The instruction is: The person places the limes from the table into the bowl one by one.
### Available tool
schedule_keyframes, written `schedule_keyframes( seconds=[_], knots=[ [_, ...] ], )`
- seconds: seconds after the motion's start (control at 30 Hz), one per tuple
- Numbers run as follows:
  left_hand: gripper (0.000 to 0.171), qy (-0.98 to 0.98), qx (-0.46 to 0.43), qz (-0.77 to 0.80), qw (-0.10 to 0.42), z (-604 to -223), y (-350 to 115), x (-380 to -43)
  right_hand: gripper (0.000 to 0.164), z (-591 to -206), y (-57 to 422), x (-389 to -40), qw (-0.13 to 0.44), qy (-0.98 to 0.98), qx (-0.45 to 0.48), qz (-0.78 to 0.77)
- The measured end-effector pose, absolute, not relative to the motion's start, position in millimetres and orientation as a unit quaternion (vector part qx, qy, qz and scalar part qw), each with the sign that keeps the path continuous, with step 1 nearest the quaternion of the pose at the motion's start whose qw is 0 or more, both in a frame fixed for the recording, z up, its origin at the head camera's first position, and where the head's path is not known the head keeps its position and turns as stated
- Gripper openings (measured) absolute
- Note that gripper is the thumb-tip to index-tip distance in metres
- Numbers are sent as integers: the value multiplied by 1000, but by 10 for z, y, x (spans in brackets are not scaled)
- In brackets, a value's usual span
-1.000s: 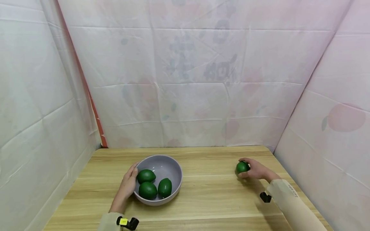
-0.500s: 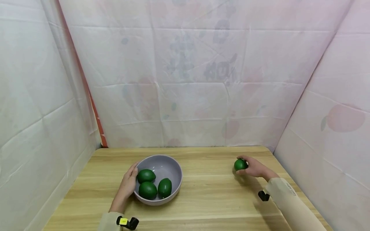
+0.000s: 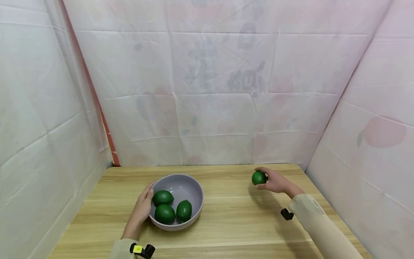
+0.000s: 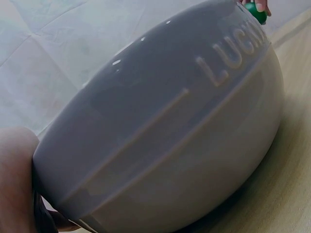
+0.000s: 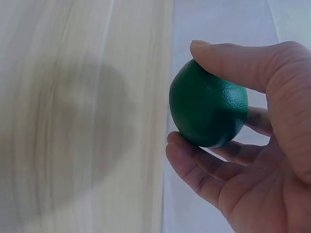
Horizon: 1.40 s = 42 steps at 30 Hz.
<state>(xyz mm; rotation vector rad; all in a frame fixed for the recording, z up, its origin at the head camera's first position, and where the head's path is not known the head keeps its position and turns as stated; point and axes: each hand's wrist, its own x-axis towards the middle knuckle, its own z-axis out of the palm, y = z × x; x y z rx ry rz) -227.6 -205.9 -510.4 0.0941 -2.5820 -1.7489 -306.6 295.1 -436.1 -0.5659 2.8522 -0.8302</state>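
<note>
My right hand (image 3: 274,180) holds a green lime (image 3: 258,178) between thumb and fingers, off the table at the right. In the right wrist view, the thumb lies on one side of the lime (image 5: 209,107) and the fingers curl on the other. At the left, my left hand (image 3: 143,205) grips the side of a grey-purple bowl (image 3: 189,183), thumb at its rim. Inside the bowl lie three limes: one lime (image 3: 163,198) at the back left, one lime (image 3: 165,214) in front, one lime (image 3: 184,211) at the right. Raised letters mark the bowl's outer wall (image 4: 170,126) in the left wrist view.
The bowl stands on a light wooden table (image 3: 226,223). Pale printed cloth (image 3: 207,108) hangs behind the table and on both sides. A black wrist camera (image 3: 286,214) sits at the right sleeve.
My right hand has raised the lime and carried it left and toward the back of the table. The left hand and the bowl have stayed in place.
</note>
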Motion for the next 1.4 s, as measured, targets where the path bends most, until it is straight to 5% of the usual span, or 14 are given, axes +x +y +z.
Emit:
schedule_keyframes(
  seconds=[0.83, 1.4],
  knots=[
    [44, -829, 36, -559, 11, -5102, -2061, -2277, 71, -3667, 1819, -2976, 17, 913, -307, -267],
    [44, -824, 38, -565, 7, -5099, -2049, -2258, 71, -3616, 1305, -2880, 22, 905, -357, -229]
  ],
)
